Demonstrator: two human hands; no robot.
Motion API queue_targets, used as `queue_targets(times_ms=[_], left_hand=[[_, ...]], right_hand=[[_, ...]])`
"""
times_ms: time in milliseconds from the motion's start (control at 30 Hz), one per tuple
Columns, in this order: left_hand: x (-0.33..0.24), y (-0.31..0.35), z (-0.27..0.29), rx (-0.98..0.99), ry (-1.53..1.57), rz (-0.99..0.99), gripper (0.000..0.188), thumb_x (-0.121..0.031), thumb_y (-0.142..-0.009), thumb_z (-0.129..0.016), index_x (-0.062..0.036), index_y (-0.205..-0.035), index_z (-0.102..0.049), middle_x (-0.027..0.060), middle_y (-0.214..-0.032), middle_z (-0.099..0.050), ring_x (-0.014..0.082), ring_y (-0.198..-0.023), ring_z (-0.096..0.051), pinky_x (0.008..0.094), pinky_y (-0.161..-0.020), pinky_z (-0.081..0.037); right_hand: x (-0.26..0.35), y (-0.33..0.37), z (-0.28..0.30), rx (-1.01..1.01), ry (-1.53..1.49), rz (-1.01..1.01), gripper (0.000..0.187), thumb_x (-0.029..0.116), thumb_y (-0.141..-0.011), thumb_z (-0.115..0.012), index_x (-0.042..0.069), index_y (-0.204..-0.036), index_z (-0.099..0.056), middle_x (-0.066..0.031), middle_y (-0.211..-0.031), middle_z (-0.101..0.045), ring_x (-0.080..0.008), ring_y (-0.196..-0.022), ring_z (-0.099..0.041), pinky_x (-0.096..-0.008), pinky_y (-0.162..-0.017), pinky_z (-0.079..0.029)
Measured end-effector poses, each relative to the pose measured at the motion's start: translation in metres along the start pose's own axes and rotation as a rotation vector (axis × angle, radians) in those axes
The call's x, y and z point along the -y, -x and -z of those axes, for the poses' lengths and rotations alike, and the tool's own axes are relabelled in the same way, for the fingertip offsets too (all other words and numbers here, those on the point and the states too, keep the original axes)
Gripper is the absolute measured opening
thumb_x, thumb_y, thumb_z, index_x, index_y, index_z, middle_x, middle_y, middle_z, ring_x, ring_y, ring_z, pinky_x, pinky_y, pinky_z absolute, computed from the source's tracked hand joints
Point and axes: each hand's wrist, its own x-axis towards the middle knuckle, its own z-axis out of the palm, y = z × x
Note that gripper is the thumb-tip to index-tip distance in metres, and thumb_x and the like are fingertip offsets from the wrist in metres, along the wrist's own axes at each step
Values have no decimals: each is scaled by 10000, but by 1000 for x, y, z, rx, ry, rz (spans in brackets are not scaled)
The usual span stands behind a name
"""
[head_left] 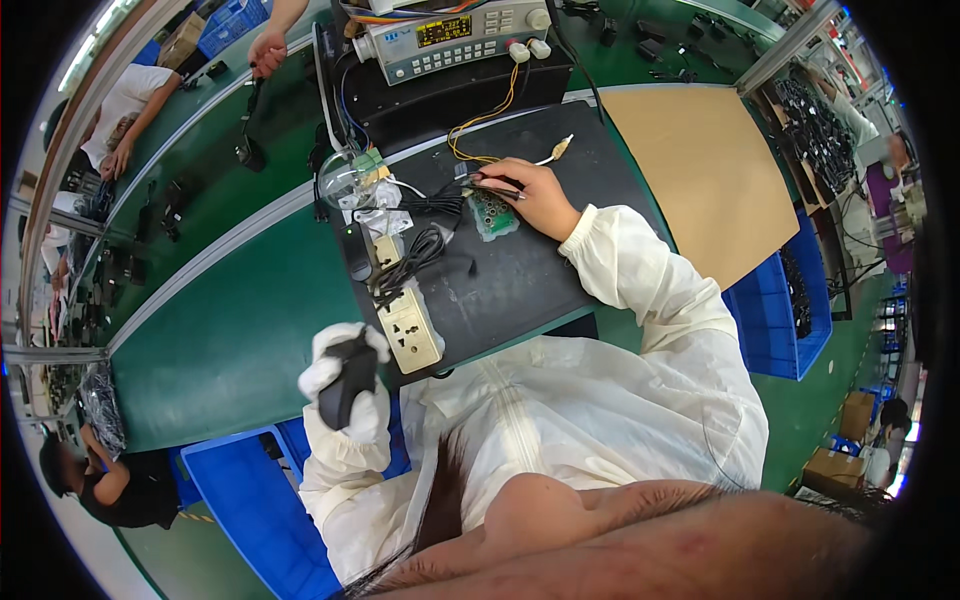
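My left hand (333, 366), in a white glove, is closed around a black power adapter (350, 382) just left of the power strip (411, 335). Bare, my right hand (535, 195) pinches a thin black plug end over a small green circuit board (490, 218) with round metal parts. Whether the plug touches the board I cannot tell. Coiled black cable (420, 252) lies across the strip and up toward the board. By the strip's far end sits a clear glass bulb (345, 180). A white-tipped lead (558, 150) lies beyond my right hand.
A grey bench instrument (455, 42) with a lit display stands at the back. Brown cardboard (700, 180) lies right of the black mat (540, 280). Blue bins stand at lower left (250, 500) and right (770, 320). Another person's hand (268, 52) holds a cabled adapter over the green conveyor.
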Motion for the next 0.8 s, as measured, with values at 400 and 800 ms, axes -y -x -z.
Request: queue_targets(times_ms=[400, 800], left_hand=[[-54, -18, 16, -29, 39, -329, 579, -380, -851, -730, -334, -1397, -543, 115, -1172, -523, 205, -791, -527, 341, -719, -405], [-70, -15, -5, -43, -1, -331, 566, -322, -855, -804, -336, -1356, -541, 198, -1206, -530, 286, -868, -600, 396, -720, -504]], right_hand=[[10, -1, 5, 60, 165, -28, 208, 126, -894, -739, 22, -1073, -728, -102, -989, -733, -228, -872, -698, -298, -805, -538], [32, 2, 13, -2, 29, 143, 195, 30, -902, -665, 14, -1092, -708, -115, -1108, -690, -238, -1023, -644, -334, -862, -514]])
